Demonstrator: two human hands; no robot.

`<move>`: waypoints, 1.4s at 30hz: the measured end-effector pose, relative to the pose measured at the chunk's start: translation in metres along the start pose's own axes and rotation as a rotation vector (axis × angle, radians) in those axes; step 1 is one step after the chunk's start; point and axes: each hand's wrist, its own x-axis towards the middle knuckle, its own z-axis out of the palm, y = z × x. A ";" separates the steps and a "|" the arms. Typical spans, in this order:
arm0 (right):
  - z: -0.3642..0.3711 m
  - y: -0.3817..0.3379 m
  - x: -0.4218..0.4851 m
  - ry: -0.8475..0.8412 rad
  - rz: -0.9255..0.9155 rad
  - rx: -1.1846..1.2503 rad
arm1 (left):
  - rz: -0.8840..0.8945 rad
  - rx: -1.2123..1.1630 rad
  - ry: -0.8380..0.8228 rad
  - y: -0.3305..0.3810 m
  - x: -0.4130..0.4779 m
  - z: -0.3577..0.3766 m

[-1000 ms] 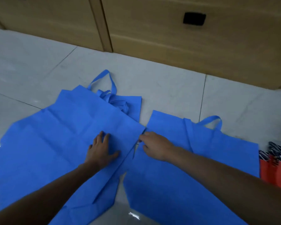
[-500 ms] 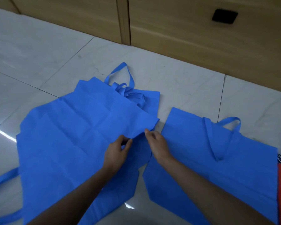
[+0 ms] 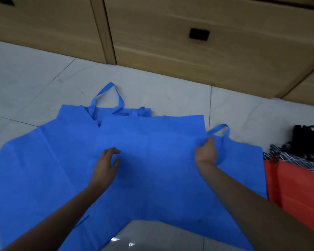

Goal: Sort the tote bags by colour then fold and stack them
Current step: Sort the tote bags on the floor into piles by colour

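Several blue tote bags lie flat on the white tiled floor. One blue tote bag (image 3: 152,151) is stretched between my hands, over the others. My left hand (image 3: 107,163) pinches its left edge between curled fingers and thumb. Its right edge is bunched in the fist of my right hand (image 3: 206,151). Under it to the left spreads a pile of blue bags (image 3: 43,160) with a handle loop (image 3: 107,95) pointing away from me. Another blue bag (image 3: 243,160) lies beneath on the right, its handle (image 3: 219,129) just behind my right hand.
A red-orange bag (image 3: 297,192) lies at the right edge, with a black-and-white striped bag (image 3: 288,160) and a black bag (image 3: 304,140) behind it. Wooden drawers with a black handle (image 3: 198,34) run along the far side of the floor (image 3: 34,78).
Both hands took hold of one blue bag at the gap between the piles and spread it out to the right, over the right-hand bag. My right hand moved far right.
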 end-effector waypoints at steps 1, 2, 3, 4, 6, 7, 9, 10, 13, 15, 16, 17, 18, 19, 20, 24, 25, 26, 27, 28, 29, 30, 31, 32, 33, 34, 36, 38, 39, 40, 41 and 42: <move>-0.013 0.015 0.002 0.030 0.024 -0.037 | 0.071 0.062 -0.050 0.004 0.002 0.006; -0.025 0.032 0.004 0.064 0.031 -0.082 | 0.138 0.102 -0.091 0.010 0.004 0.015; -0.036 0.047 0.004 0.117 0.030 -0.117 | 0.184 0.124 -0.124 0.018 0.006 0.025; -0.045 0.061 0.004 0.168 0.030 -0.129 | 0.222 0.133 -0.152 0.028 0.009 0.035; -0.057 0.084 0.003 0.226 0.058 -0.131 | 0.291 0.134 -0.206 0.054 0.019 0.057; -0.063 0.093 0.005 0.246 0.081 -0.128 | 0.323 0.133 -0.234 0.068 0.026 0.069; -0.076 0.107 0.014 0.289 0.129 -0.104 | 0.383 0.149 -0.275 0.096 0.042 0.094; -0.082 0.115 0.019 0.320 0.150 -0.099 | 0.414 0.168 -0.293 0.108 0.051 0.106; -0.104 0.137 0.035 0.427 0.233 -0.107 | 0.472 0.258 -0.338 0.135 0.075 0.138; -0.117 0.154 0.040 0.458 0.249 -0.105 | 0.505 0.318 -0.376 0.148 0.090 0.152; -0.120 0.162 0.041 0.459 0.245 -0.106 | 0.532 0.344 -0.407 0.155 0.097 0.158; -0.123 0.168 0.042 0.456 0.239 -0.106 | 0.570 0.375 -0.438 0.162 0.104 0.163; -0.124 0.173 0.043 0.453 0.236 -0.104 | 0.610 0.415 -0.470 0.169 0.112 0.168; -0.124 0.176 0.044 0.456 0.231 -0.098 | 0.643 0.458 -0.504 0.174 0.120 0.173; -0.124 0.179 0.044 0.467 0.217 -0.095 | 0.649 0.487 -0.541 0.179 0.129 0.178; -0.118 0.196 0.043 0.482 0.178 -0.130 | 0.326 0.230 -0.762 0.187 0.150 0.193; -0.113 0.201 0.042 0.487 0.154 -0.149 | 0.244 0.155 -0.826 0.189 0.150 0.196; -0.108 0.206 0.042 0.502 0.110 -0.185 | 0.203 0.123 -0.869 0.190 0.148 0.199; -0.104 0.208 0.041 0.533 0.065 -0.240 | 0.199 0.111 -0.877 0.191 0.147 0.203; -0.102 0.208 0.041 0.572 0.020 -0.301 | 0.233 0.103 -0.842 0.190 0.146 0.206; -0.101 0.204 0.042 0.607 -0.040 -0.363 | 0.287 0.100 -0.772 0.189 0.145 0.208; -0.100 0.198 0.042 0.590 -0.125 -0.424 | 0.341 0.097 -0.700 0.187 0.146 0.210; -0.098 0.192 0.042 0.523 -0.250 -0.474 | 0.390 0.108 -0.643 0.185 0.146 0.210; -0.095 0.186 0.042 0.408 -0.396 -0.504 | 0.407 0.129 -0.607 0.185 0.146 0.209; -0.089 0.185 0.043 0.273 -0.526 -0.519 | 0.409 0.191 -0.586 0.187 0.147 0.206; -0.082 0.185 0.044 0.149 -0.608 -0.520 | 0.413 0.298 -0.563 0.191 0.148 0.201; -0.073 0.186 0.044 0.016 -0.624 -0.488 | 0.369 0.536 -0.570 0.199 0.153 0.188; -0.073 0.178 0.049 0.043 -0.570 -0.399 | 0.260 0.485 -0.672 0.203 0.157 0.175; -0.075 0.168 0.053 0.079 -0.552 -0.344 | 0.187 0.351 -0.738 0.203 0.156 0.170; -0.078 0.155 0.059 0.099 -0.522 -0.298 | 0.117 0.207 -0.785 0.202 0.151 0.166; -0.080 0.141 0.067 0.103 -0.475 -0.263 | 0.055 0.068 -0.792 0.200 0.143 0.165; -0.083 0.127 0.078 0.088 -0.412 -0.240 | -0.011 -0.075 -0.769 0.199 0.135 0.165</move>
